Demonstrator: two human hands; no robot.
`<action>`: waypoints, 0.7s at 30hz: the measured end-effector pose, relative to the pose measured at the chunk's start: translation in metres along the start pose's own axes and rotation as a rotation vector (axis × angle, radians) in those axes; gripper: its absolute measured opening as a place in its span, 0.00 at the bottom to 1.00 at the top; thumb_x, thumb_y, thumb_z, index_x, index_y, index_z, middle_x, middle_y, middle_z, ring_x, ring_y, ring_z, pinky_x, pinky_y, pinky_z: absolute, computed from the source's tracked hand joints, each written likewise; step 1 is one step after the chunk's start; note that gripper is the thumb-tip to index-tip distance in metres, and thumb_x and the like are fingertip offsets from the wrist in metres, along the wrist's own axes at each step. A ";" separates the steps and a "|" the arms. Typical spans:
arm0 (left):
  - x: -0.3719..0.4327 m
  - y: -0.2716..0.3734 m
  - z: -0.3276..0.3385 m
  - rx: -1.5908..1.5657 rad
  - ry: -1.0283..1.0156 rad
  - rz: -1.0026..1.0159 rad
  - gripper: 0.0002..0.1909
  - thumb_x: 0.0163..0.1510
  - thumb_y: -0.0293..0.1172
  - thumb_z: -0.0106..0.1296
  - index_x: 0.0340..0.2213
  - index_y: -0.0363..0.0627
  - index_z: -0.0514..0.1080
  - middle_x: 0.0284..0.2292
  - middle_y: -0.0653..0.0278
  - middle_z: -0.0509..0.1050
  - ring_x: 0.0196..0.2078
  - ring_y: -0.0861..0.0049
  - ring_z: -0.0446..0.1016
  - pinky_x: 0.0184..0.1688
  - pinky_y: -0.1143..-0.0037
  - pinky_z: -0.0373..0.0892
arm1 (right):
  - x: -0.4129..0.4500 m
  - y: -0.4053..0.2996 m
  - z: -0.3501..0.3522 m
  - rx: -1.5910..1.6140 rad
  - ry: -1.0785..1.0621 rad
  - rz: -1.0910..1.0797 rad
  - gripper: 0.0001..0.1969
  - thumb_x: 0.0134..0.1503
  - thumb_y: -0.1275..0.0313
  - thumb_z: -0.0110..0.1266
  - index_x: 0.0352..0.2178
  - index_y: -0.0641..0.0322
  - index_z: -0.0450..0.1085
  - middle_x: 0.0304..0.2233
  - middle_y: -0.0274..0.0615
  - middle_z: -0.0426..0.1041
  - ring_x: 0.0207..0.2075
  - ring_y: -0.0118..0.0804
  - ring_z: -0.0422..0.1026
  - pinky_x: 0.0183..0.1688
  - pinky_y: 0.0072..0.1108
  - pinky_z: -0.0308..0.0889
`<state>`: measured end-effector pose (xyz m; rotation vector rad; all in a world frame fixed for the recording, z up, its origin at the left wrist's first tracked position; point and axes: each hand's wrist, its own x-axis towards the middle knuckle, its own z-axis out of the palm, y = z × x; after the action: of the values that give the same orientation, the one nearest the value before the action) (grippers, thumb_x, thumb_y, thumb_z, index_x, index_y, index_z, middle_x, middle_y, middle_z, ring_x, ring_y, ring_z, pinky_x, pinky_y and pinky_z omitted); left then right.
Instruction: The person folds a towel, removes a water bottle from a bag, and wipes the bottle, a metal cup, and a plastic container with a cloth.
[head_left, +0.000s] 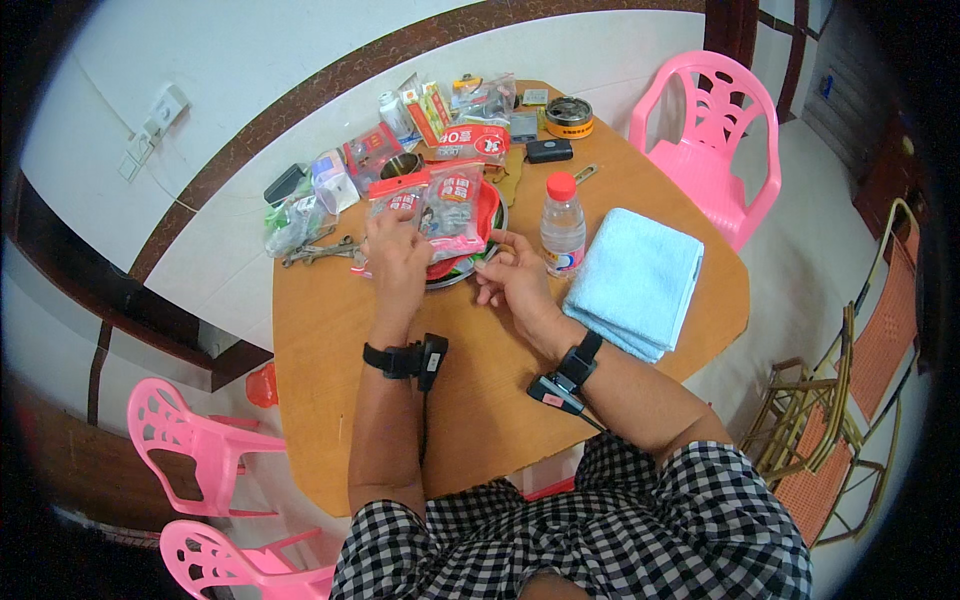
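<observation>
Two clear plastic zip bags with red printing, a left bag (397, 189) and a right bag (452, 196), lie over a red item (487, 214) and a round metal-rimmed tray (450, 283). My left hand (397, 251) is over the lower part of the left bag, fingers bent; whether it grips the plastic is hidden. Close to the lower right corner of the right bag, my right hand (517, 281) has its thumb and index finger apart at the tray's rim. Whether anything thin sits between them cannot be made out. A black strapped device is on each wrist.
A water bottle (562, 229) with a red cap and a folded light blue towel (637, 281) stand right of my hands on the wooden table (360, 435). Metal wrenches (322, 252) lie left. Packets, a black case (550, 151) and a round tin (568, 120) crowd the back.
</observation>
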<state>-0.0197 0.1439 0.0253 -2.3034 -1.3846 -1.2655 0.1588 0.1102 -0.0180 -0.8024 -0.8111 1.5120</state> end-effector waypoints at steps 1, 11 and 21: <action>0.002 -0.002 -0.005 -0.200 0.036 -0.119 0.07 0.43 0.27 0.49 0.23 0.34 0.71 0.37 0.54 0.72 0.42 0.61 0.67 0.43 0.66 0.60 | 0.000 0.000 0.001 -0.001 -0.001 -0.001 0.26 0.53 0.78 0.56 0.52 0.67 0.56 0.21 0.35 0.68 0.14 0.27 0.67 0.15 0.16 0.58; 0.015 0.024 -0.046 -1.005 0.296 -0.516 0.09 0.47 0.22 0.44 0.26 0.32 0.73 0.29 0.63 0.73 0.32 0.78 0.70 0.38 0.79 0.65 | -0.025 -0.022 0.014 -0.029 -0.062 -0.352 0.15 0.57 0.77 0.53 0.46 0.66 0.63 0.22 0.31 0.66 0.23 0.21 0.65 0.25 0.14 0.60; 0.017 0.101 -0.047 -0.805 -0.232 -0.347 0.03 0.49 0.20 0.49 0.26 0.34 0.73 0.36 0.64 0.73 0.39 0.82 0.70 0.41 0.82 0.65 | -0.030 -0.043 0.014 0.020 -0.242 -0.487 0.21 0.60 0.69 0.54 0.51 0.68 0.60 0.33 0.36 0.70 0.31 0.20 0.69 0.33 0.14 0.64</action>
<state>0.0363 0.0742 0.0942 -2.8626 -1.6071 -2.0106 0.1711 0.0827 0.0270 -0.3693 -1.0801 1.1857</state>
